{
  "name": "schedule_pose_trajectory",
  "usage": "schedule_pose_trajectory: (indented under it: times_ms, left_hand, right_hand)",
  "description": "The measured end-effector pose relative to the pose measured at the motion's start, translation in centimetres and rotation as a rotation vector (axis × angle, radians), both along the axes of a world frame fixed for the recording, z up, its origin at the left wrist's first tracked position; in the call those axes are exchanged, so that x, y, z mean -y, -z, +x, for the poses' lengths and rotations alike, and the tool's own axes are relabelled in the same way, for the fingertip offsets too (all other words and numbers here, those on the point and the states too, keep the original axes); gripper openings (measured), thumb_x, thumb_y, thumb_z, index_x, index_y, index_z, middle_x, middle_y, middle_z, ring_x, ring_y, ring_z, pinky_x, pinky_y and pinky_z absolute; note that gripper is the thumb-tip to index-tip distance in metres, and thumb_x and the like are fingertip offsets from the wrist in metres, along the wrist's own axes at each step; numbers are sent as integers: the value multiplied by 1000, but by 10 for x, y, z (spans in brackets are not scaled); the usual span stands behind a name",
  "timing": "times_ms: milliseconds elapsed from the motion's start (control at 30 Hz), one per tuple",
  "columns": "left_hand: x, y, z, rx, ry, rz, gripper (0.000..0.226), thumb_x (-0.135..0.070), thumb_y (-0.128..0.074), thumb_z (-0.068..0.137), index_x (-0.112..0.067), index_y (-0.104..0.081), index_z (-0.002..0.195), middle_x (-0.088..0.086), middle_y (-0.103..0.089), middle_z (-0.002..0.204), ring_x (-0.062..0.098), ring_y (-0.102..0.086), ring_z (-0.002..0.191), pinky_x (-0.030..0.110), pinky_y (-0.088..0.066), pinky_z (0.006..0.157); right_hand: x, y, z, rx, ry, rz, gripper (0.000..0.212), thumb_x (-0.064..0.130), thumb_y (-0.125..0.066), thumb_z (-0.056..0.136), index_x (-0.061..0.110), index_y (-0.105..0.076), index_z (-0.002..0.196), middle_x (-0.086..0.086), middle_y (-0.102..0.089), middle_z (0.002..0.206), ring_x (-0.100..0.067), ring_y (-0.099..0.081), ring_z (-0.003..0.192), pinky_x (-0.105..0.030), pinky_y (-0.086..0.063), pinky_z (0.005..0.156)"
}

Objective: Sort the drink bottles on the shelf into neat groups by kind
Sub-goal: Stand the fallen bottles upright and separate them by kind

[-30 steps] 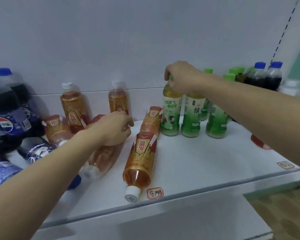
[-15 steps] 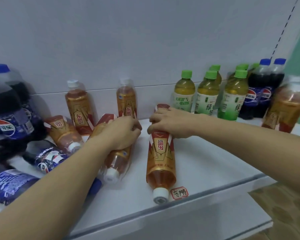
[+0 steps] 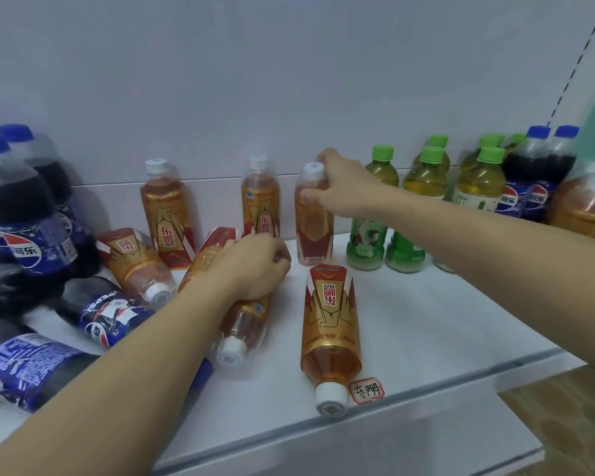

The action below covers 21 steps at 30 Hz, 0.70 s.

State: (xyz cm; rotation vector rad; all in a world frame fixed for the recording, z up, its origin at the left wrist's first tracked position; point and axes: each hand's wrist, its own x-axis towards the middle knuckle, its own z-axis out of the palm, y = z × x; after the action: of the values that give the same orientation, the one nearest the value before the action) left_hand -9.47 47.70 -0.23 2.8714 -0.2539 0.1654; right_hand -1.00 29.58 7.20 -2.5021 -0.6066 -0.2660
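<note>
My right hand (image 3: 344,187) grips the neck of an upright gold energy-drink bottle (image 3: 314,228) at the back of the white shelf (image 3: 426,321). My left hand (image 3: 255,266) lies over a gold bottle lying on its side (image 3: 241,324), cap toward me. Another gold bottle (image 3: 330,338) lies flat near the front edge. Two more gold bottles (image 3: 165,218) (image 3: 260,204) stand by the wall, and one (image 3: 134,266) leans at the left. Green tea bottles (image 3: 423,207) stand grouped at the right.
Dark cola bottles (image 3: 21,214) stand at the far left, with others lying flat (image 3: 28,369) below them. Two more cola bottles (image 3: 526,180) and a gold bottle (image 3: 584,204) stand at the far right. A handwritten label (image 3: 366,389) sits on the shelf's front edge.
My right hand let go of a green tea bottle, reached to a lying gold bottle and has stood it upright by the wall. My left hand stayed on its lying bottle.
</note>
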Motion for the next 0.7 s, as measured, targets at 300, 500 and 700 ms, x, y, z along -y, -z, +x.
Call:
schedule_pose_trajectory:
  times_ms: [300, 500, 700]
  left_hand:
    - [1, 1, -1, 19, -5, -37, 34, -29, -45, 95, -28, -72, 115, -5, -67, 127, 20, -59, 114, 50, -45, 103]
    - [2, 2, 1, 13, 3, -20, 34, -29, -45, 96, -27, -72, 116, -4, -67, 126, 21, -58, 114, 52, -45, 104]
    - [3, 2, 1, 12, 4, -9, 33, -29, -46, 96, -26, -72, 116, -3, -68, 121, 21, -59, 109, 53, -45, 103]
  right_hand:
    - [-19, 3, 16, -46, 190, 98, 74, 45, -71, 92, 9, -34, 145, -14, -58, 131, -24, -57, 101, -35, -55, 76]
    - [-3, 12, -19, 161, 116, 66, 70, 44, -65, 96, 19, -30, 151, -11, -50, 141, -23, -55, 114, -34, -47, 90]
    - [45, 45, -101, 247, -318, -190, 61, 3, -58, 82, 28, -46, 136, 3, -48, 138, -14, -44, 128, -38, -42, 109]
